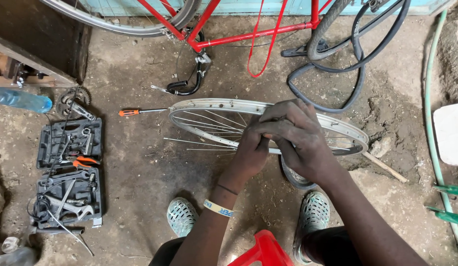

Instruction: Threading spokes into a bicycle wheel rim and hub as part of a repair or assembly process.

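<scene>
A red plastic stool (261, 251) sits nearest, between two pale perforated clogs (182, 215). Above it, the left hand (251, 150) and right hand (298, 135) meet, each grip curled shut on the near edge of a silver wheel rim (209, 104) lying on the dirt floor (140, 167). An orange-handled screwdriver (140, 112) lies just left; an open black tool case (69, 170) farther left.

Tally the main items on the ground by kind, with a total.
Bicycle wheel rim, under left hand and right hand: 1
Orange-handled screwdriver: 1
Open tool case: 1
Chainring crank: 1
Blue plastic bottle: 1
Black inner tube: 1
Total: 6
</scene>
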